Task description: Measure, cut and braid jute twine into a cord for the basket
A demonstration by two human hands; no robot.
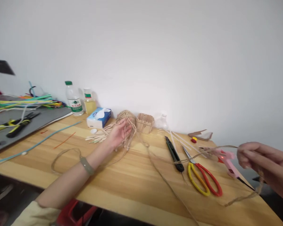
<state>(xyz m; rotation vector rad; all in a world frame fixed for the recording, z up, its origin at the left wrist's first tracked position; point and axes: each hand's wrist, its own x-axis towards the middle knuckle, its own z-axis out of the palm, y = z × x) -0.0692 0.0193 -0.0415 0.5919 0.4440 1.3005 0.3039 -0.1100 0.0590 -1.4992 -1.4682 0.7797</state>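
At the back of the wooden table, my left hand (120, 133) is at the ball of jute twine (126, 115), its fingers curled round strands that hang in front of the ball. Out at the right, my right hand (264, 157) is closed on a length of the same twine (201, 153), and a short tail hangs below the fist. The strand runs loosely between the two hands, above the scissors (202, 179) with red and yellow handles and the dark utility knife (174, 154). Another twine loop lies under my left forearm.
A small wooden-stick basket (145, 123) stands beside the ball, with loose craft sticks (100, 135) and a tissue pack (99, 117) to its left. A pink glue gun (228, 163) lies near my right hand. Bottles (74, 99), pliers (21, 124) and colourful pipe cleaners (37, 102) are further left.
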